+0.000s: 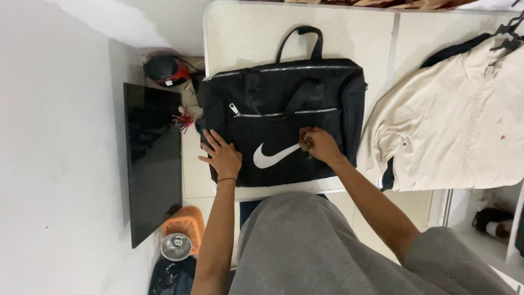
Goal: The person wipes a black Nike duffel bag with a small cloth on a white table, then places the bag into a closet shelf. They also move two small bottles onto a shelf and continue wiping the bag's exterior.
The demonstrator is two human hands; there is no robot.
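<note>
Both hands rest on the black bag (284, 109): left hand (222, 155) flat and open, right hand (319, 145) pinching something small, hard to tell.

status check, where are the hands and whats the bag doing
Left hand flat, open on black bag. Right hand pinched shut on a small brown thing, kind unclear. Bag flat on white table, zips closed. Cream jacket beside it, apart.
</note>
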